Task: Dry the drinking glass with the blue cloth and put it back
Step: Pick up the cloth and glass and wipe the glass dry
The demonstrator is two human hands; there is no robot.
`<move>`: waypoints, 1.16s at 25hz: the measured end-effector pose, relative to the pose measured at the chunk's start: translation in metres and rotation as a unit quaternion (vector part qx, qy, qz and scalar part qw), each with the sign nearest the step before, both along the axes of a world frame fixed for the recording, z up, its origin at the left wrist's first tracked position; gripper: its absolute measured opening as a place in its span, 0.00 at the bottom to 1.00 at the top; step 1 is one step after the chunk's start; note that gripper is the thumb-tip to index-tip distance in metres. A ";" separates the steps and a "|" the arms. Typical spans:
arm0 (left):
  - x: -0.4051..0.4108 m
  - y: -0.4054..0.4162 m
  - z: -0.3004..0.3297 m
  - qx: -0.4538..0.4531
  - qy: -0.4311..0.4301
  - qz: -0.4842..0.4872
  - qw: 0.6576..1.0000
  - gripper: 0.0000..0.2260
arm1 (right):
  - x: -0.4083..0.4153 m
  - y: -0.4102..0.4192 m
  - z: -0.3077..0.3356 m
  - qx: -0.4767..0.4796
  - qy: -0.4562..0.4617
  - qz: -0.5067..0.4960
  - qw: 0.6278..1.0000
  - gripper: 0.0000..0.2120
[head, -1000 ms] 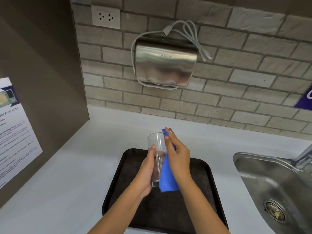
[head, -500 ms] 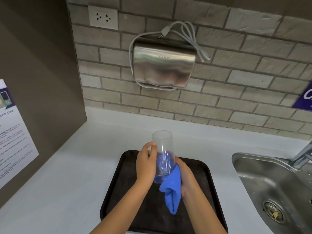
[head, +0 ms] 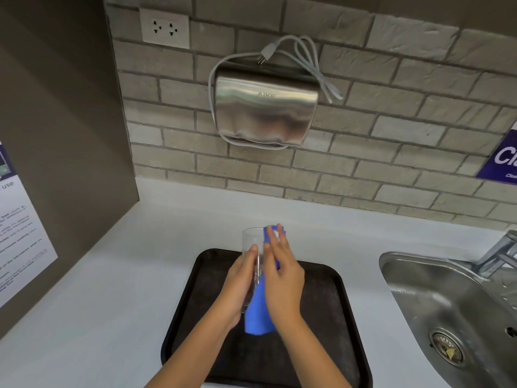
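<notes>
Since half a second ago: right hand [head: 282,287] back up from under the drinking glass [head: 253,257], now flat against its right side with blue cloth [head: 260,312] pressed between palm and glass; cloth no longer dangling bunched below, now stretched along the glass from rim to past the base. Fingers [head: 275,239] extended, nearly straight, reaching up to rim level, cloth tip peeking out behind them. Blurred at the fingertips.

Left hand [head: 237,284] curled round the left side of the glass, thumb up toward the mid wall, gripping it. Glass upright or close to it, lifted above the dark tray [head: 190,298], not resting on it. Lower part of glass hidden between both hands and cloth. Bottom edge of cloth hanging free just under the right wrist.

Tray lying on white table [head: 112,289], bare apart from what is held over it. Steel sink [head: 436,301] to the right, apart from tray, drain visible, tap [head: 500,253] at far right edge. Brick wall behind, steel hand dryer [head: 265,107] mounted on it, grey cord [head: 310,63] looped over the top, plug lying loose, not in the socket [head: 165,28] upper left. Printed notice [head: 16,236] on dark side panel at left, text too small to read. Purple sign [head: 503,158] cut off at right edge.
</notes>
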State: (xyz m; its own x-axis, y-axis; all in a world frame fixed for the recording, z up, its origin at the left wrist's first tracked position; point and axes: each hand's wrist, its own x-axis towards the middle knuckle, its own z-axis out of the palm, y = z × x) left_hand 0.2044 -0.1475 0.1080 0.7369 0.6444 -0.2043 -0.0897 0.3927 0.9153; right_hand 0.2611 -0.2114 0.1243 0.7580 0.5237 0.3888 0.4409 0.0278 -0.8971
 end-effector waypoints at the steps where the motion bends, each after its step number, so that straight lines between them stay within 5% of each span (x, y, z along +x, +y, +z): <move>1: -0.002 -0.002 0.001 -0.006 0.009 -0.004 1.000 0.20 | 0.009 0.000 0.009 0.025 0.059 0.017 0.998 0.15; 6: 0.004 -0.005 0.020 -0.050 0.004 0.024 0.998 0.24 | 0.039 -0.004 0.026 0.038 0.357 0.094 0.929 0.12; 10: 0.011 -0.001 0.031 -0.005 -0.004 0.091 0.996 0.22 | 0.024 -0.010 0.007 0.048 0.426 0.071 0.901 0.14; 14: 0.009 0.005 0.024 0.158 0.016 0.194 0.968 0.16 | 0.012 -0.007 -0.006 0.076 0.347 -0.017 0.935 0.12; 19: 0.004 -0.004 0.013 0.281 0.087 0.170 0.941 0.20 | -0.003 0.000 -0.011 0.068 0.256 -0.070 0.962 0.14; 26: -0.011 0.021 -0.002 0.058 0.038 0.067 0.995 0.23 | -0.034 0.007 -0.023 0.036 -0.021 -0.013 0.999 0.19; 29: -0.019 0.024 -0.009 0.035 0.008 0.037 0.999 0.22 | -0.025 0.012 -0.015 0.070 0.041 0.043 0.996 0.17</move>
